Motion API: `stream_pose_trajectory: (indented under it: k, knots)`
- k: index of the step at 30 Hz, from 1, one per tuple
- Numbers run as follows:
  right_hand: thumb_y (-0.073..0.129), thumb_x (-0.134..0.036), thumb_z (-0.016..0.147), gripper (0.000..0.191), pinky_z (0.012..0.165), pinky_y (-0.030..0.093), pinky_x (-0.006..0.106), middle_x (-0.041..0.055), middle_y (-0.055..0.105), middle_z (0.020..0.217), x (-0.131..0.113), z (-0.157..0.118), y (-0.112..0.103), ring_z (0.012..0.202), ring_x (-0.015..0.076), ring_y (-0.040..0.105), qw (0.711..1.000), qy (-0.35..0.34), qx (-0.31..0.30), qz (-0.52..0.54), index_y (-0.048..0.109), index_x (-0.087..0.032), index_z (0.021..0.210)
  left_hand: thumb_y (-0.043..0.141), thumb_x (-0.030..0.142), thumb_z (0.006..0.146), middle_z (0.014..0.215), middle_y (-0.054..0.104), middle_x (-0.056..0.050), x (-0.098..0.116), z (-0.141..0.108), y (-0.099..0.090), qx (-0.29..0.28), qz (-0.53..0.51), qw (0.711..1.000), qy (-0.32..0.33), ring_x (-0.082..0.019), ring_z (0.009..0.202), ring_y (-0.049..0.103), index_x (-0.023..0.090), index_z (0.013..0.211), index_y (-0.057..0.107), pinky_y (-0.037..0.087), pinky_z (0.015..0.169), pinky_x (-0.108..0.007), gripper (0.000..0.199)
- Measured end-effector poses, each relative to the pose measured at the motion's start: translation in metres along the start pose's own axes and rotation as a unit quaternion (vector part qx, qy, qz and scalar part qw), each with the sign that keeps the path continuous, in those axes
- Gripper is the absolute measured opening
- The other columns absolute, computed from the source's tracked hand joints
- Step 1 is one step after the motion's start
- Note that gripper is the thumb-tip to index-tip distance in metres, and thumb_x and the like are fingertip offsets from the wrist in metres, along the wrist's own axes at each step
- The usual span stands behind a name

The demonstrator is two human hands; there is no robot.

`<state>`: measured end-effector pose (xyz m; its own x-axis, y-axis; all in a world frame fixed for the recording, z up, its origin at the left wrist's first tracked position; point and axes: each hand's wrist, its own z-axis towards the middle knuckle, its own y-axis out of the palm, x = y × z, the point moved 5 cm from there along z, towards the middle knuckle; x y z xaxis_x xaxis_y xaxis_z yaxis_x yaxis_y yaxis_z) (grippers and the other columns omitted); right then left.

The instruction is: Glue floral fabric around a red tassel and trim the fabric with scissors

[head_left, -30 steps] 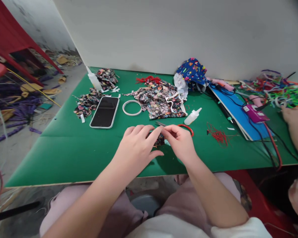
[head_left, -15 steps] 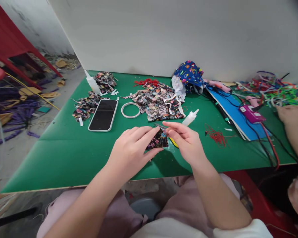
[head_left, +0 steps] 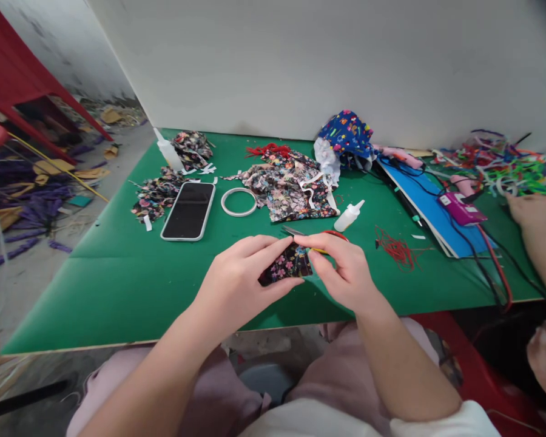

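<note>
My left hand (head_left: 239, 270) is wrapped round a folded piece of black floral fabric (head_left: 284, 265), thumb below and fingers along its top. At the upper right edge of that fabric, my right hand (head_left: 341, 267) pinches with thumb and forefinger; the exact grip is partly hidden. Just behind the right fingers lie scissors (head_left: 294, 231), their blades pointing left and a red and yellow handle partly covered by the hand. A small white squeeze bottle (head_left: 348, 217) lies beyond the right hand. Past both hands is a heap of floral fabric (head_left: 284, 185).
On the green table (head_left: 141, 291) are a phone (head_left: 188, 211), a white tape ring (head_left: 239, 202), another squeeze bottle (head_left: 169, 152) and red threads (head_left: 398, 249). Rightward are a blue folder (head_left: 430, 209), a purple device (head_left: 463, 209) with cables, and another person's hand (head_left: 534, 212).
My right hand has come down and closed at the fabric's edge, its forefinger no longer raised. The red scissor handle now shows behind it. The fabric has shifted slightly.
</note>
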<state>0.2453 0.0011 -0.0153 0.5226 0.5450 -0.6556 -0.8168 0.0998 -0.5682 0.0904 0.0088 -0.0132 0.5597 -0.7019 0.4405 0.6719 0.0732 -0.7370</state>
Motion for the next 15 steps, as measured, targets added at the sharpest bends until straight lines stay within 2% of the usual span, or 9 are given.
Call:
stream_pose_trajectory:
  k: [3,6,10,12,15]
  knots:
    - [0.046,-0.016,0.086,0.029,0.087,0.051,0.03,0.0026,0.07,0.106,-0.003,0.0,0.0,0.097,0.0149,0.065,0.999,-0.04,-0.005,-0.027,0.063,-0.022,0.109,0.066,0.036,0.078,0.098,0.068,-0.008,0.0,0.0,0.0,-0.009,-0.003,1.0,-0.007,-0.018,0.086,0.064,0.016,0.111,0.061,0.054,0.074,-0.028,0.039]
    - [0.045,-0.02,0.089,0.032,0.088,0.052,0.032,0.002,0.069,0.11,0.002,0.0,0.001,0.098,0.0153,0.065,1.0,0.006,-0.013,-0.012,0.06,-0.026,0.117,0.064,0.036,0.08,0.101,0.067,-0.008,-0.001,0.001,0.001,-0.013,0.021,1.0,-0.012,-0.02,0.091,0.064,0.016,0.113,0.059,0.053,0.078,-0.031,0.039]
    - [0.056,-0.032,0.086,0.06,0.091,0.052,0.033,0.0028,0.066,0.116,0.009,-0.003,0.006,0.105,0.0168,0.063,0.992,0.061,-0.063,0.085,0.033,-0.03,0.141,0.06,0.037,0.083,0.106,0.066,-0.008,-0.004,0.001,0.0,0.007,0.044,0.999,-0.019,-0.02,0.095,0.063,0.02,0.123,0.052,0.052,0.079,-0.03,0.044]
    - [0.062,-0.035,0.082,0.064,0.09,0.052,0.033,0.0015,0.066,0.116,0.012,-0.003,0.007,0.104,0.0172,0.064,0.99,0.072,-0.069,0.1,0.036,-0.031,0.14,0.06,0.038,0.083,0.104,0.066,-0.007,-0.005,0.001,-0.002,0.009,0.045,0.999,-0.024,-0.019,0.092,0.064,0.022,0.126,0.049,0.052,0.077,-0.028,0.048]
    - [0.065,-0.036,0.079,0.053,0.089,0.054,0.033,-0.0016,0.065,0.119,0.014,-0.003,0.008,0.1,0.0175,0.065,0.992,0.082,-0.066,0.07,0.049,-0.034,0.13,0.06,0.038,0.083,0.103,0.066,-0.006,-0.004,0.0,-0.003,0.012,0.043,0.999,-0.026,-0.017,0.088,0.064,0.022,0.126,0.05,0.052,0.075,-0.026,0.047]
